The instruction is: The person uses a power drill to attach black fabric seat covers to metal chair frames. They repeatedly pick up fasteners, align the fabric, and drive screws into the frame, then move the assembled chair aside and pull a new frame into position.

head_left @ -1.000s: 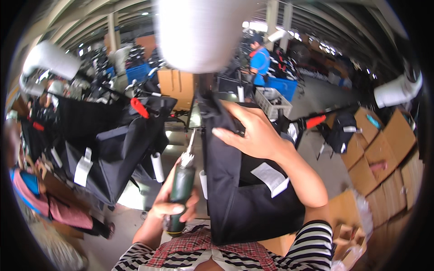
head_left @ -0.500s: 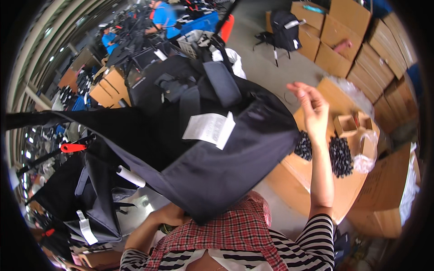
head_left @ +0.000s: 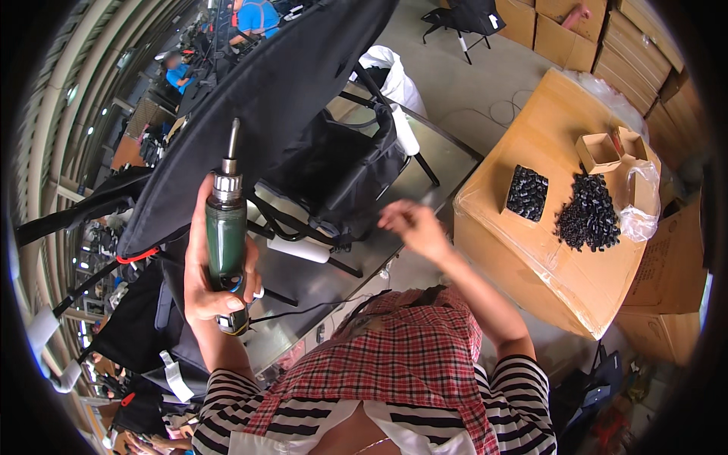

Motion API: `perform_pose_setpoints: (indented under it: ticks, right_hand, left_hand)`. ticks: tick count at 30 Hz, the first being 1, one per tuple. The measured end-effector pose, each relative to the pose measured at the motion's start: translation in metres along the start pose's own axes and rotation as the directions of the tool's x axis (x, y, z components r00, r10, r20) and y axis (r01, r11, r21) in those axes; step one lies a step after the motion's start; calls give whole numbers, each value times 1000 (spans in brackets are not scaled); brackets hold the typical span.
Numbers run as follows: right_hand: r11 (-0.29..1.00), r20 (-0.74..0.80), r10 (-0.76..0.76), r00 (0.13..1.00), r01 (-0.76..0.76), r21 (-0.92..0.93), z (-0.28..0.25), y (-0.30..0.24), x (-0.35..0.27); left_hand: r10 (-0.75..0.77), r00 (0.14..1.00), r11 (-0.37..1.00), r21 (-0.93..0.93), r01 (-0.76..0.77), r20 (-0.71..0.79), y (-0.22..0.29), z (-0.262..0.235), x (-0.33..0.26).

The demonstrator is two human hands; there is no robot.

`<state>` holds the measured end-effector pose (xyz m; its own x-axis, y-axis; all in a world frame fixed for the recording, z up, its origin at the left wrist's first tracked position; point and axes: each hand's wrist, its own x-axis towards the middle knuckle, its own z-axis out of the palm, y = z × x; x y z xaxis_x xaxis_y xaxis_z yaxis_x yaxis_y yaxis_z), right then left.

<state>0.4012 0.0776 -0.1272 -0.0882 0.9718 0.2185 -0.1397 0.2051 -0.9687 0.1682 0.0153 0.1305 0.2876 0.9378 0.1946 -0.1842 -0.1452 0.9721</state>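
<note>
My left hand (head_left: 199, 284) is wrapped round a green electric screwdriver (head_left: 226, 235) with a chrome collar, its bit pointing up and away from me. Behind the bit spreads a large black fabric panel (head_left: 258, 98), tilted across the upper left. My right hand (head_left: 418, 230) hovers over the workbench, just right of a black folding frame with fabric (head_left: 326, 171). Its fingers are bent and blurred, and whether anything is in them cannot be made out. White sleeves (head_left: 299, 250) cover parts of the frame's tubes.
On my right, a big carton (head_left: 500, 258) bears a small box of black plastic pieces (head_left: 527, 193), a loose heap of them (head_left: 585, 216) and small open boxes (head_left: 599, 152). A metal workbench (head_left: 447, 163) lies ahead. A cord (head_left: 318, 305) trails from the screwdriver. Co-workers (head_left: 256, 17) stand far left.
The screwdriver has come into view, raised in my left hand. My right hand has moved left and nearer, off the carton. The black fabric has swung up and left, uncovering the bench and frame.
</note>
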Motion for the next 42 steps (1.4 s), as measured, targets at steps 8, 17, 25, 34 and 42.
perform_pose_setpoints:
  ticks: [8, 17, 25, 34, 42]
  right_hand:
    - [822, -202, -233, 951, 81, -564, 66, 76, 25]
    - [763, -158, 343, 926, -176, 622, -37, -17, -27]
    - [865, -865, -24, 502, 444, 233, -255, -139, -79]
    - [879, -924, 177, 339, 367, 304, -357, -148, -136]
    - [861, -781, 173, 601, 292, 416, -333, -129, -140]
  left_hand:
    - [-32, 999, 999, 13, 32, 10, -9, 1, -10]
    - [-26, 999, 997, -71, 29, 36, -19, -14, -12]
    - [-114, 993, 991, -72, 116, 34, -16, -6, 5]
    - [18, 1000, 999, 28, -19, 25, -18, -5, 15]
    - [41, 999, 998, 37, -42, 15, -23, -8, 19]
